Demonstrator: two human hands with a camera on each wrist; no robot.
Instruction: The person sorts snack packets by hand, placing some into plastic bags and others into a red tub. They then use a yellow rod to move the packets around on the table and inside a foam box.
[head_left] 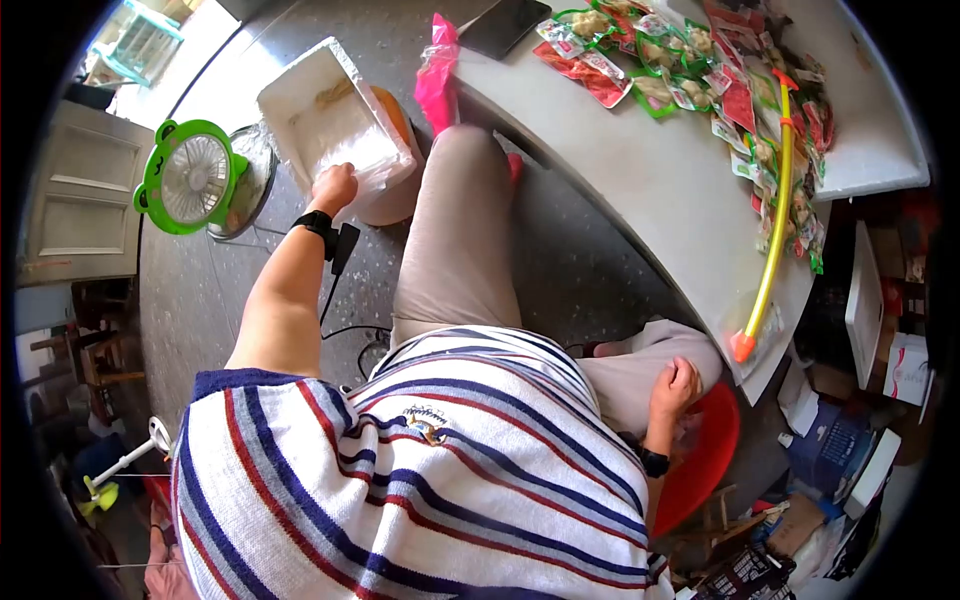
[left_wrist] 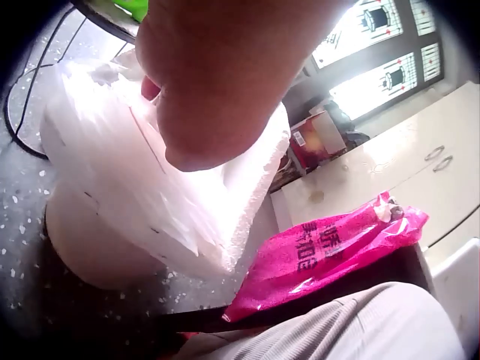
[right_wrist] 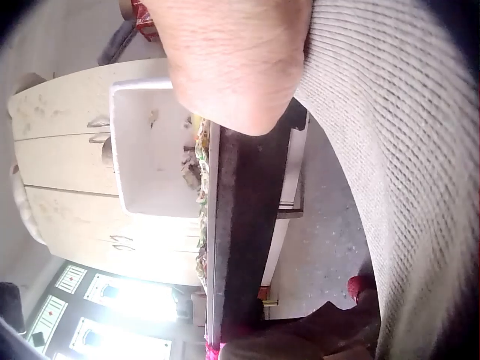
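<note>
Out at the near rim of a white foam box (head_left: 287, 92), my left hand (head_left: 335, 187) has its fingers curled at a thin, clear plastic bag (head_left: 372, 148) that lines the box. In the left wrist view the crinkled plastic spreads from under the hand over the box wall, and most of the fingers are hidden. My right hand (head_left: 675, 385) rests by my right knee, its fingers loosely curled with nothing in them. Nearest to it is the table (head_left: 620, 190), with a yellow rod with orange ends (head_left: 775, 235) lying on it.
Several small sealed food packets (head_left: 655, 90) lie heaped on the table, with a dark phone-like slab (head_left: 503, 28) at its far edge. A pink bag (head_left: 437, 90) hangs there. Left of the foam box stands a green frog-shaped fan (head_left: 195, 178). A red stool (head_left: 705, 460) is beneath me.
</note>
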